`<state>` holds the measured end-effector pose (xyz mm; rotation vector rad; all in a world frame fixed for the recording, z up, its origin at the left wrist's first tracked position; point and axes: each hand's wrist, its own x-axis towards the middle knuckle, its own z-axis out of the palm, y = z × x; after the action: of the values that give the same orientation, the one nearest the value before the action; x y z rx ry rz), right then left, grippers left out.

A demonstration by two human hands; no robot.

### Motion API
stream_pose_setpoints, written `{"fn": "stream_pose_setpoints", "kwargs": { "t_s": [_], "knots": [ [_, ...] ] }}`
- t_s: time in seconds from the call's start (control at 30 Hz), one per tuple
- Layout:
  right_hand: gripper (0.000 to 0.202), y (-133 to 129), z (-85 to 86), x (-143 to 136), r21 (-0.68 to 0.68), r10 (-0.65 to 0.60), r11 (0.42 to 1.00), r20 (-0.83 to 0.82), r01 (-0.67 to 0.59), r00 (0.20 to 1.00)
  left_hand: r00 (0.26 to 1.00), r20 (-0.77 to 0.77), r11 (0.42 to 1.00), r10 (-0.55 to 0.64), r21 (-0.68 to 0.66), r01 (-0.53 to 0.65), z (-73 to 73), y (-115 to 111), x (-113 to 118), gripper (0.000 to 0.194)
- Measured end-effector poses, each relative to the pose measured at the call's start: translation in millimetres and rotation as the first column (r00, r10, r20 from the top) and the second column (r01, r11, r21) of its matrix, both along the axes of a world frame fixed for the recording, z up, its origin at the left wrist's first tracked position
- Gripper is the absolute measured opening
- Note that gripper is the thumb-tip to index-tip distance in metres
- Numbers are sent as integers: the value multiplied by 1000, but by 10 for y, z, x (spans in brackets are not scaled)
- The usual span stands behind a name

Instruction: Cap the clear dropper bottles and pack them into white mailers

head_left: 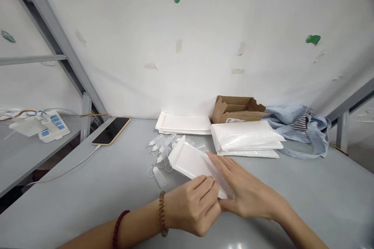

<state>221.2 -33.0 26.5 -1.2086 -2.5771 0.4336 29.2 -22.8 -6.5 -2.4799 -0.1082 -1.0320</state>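
Note:
A white padded envelope [195,160] is tilted above the table between my two hands. My left hand [194,204], with a coiled brown band at its wrist, has its fingers curled closed at the envelope's near end. Along the right side of the envelope lies my right hand [245,190], thumb below and fingers behind, gripping it. What is inside the envelope, if anything, does not show. Just left of it lies a loose pile of small translucent white pieces [163,149] with thin loops; one piece [159,177] sits apart, nearer to me.
Behind the hands are a flat white envelope stack [184,122] and a stack of padded envelopes [248,138]. An open cardboard box [238,109] and light blue cloth [304,128] stand by the wall. At left, a phone [111,131] is on a cable, and a power strip [55,126] lies beyond the frame post.

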Motion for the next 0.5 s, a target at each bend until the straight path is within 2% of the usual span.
{"fn": "stream_pose_setpoints", "kwargs": {
  "t_s": [0.23,0.3,0.37,0.43,0.47,0.5],
  "knots": [
    [121,-27,-109,-15,-209,-19,978,29,25,999,992,26,992,-120,-46,121,61,-37,-78,22],
    [113,-18,-115,0,-210,-57,976,29,62,998,996,35,991,-81,-104,85,90,-7,-115,22],
    [102,-5,-105,8,-137,-121,983,30,124,992,994,98,980,47,-198,-27,131,72,-201,20],
    [95,7,-82,13,-52,-182,982,39,184,983,940,203,917,273,-349,-191,193,192,-343,12],
    [93,10,-69,14,-19,-206,978,44,207,978,875,242,830,419,-492,-261,232,258,-429,17],
    [92,13,-57,15,9,-223,975,44,223,974,810,224,688,542,-671,-275,275,321,-516,26]
  ]
}}
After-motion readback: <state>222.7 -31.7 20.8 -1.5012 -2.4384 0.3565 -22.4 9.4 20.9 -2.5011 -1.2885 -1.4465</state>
